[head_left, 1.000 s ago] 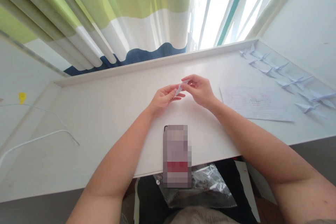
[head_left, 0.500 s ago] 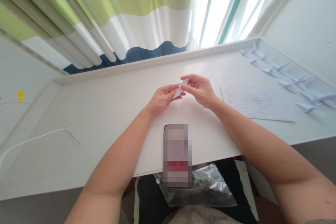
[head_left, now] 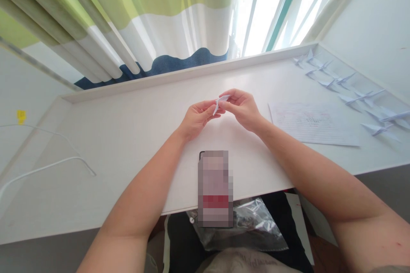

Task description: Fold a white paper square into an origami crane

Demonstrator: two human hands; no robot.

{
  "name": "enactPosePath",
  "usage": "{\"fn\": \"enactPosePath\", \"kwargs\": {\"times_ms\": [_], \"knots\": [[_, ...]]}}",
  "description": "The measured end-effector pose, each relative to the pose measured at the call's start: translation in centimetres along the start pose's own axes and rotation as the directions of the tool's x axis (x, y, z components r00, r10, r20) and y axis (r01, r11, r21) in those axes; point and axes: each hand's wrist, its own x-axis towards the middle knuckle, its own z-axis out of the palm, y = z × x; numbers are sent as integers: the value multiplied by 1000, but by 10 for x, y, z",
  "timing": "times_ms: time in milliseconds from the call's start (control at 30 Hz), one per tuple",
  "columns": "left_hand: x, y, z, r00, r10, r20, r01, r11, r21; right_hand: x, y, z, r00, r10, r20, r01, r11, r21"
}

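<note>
Between my two hands, above the middle of the white desk (head_left: 134, 136), is a small folded white paper (head_left: 221, 101) with a narrow pointed piece angled down to the left. My left hand (head_left: 200, 118) pinches its left side between thumb and fingers. My right hand (head_left: 241, 108) closes on its right side, the thumb pressed against the fold. Fingers cover part of the paper, so its full shape is hidden. Closer to me, a phone (head_left: 215, 187) with a blurred screen lies at the desk's front edge.
Several folded paper cranes (head_left: 355, 100) stand along the desk's right side. Beside them lies a stack of lined paper sheets (head_left: 312, 123). A white cable (head_left: 64, 160) runs over the left part. A clear plastic bag (head_left: 256, 226) rests on my lap; a curtain (head_left: 153, 17) hangs behind.
The paper's lower-left piece now bends at an angle to the rest, where before the paper looked like one straight sliver. Both hands stay nearly in place.
</note>
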Motion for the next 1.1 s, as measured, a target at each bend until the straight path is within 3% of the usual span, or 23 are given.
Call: {"fn": "enactPosePath", "kwargs": {"times_ms": [233,500,733,867,1100], "knots": [[3,-7,11,991,94,-93,-82,988,134,0,3,4,999,-26,-37,26,999,22],[5,-8,9,967,155,-200,-123,979,166,-3,1,3,999,-42,31,41,999,10],[1,-3,12,984,41,-175,-14,988,151,2,9,-3,993,-89,-71,77,985,-152],[2,-4,9,981,96,-170,-46,960,276,5,11,-6,991,-119,-67,107,981,-164],[6,-6,7,950,188,-250,-104,943,315,5,16,-4,999,-25,-29,21,989,-147]]}}
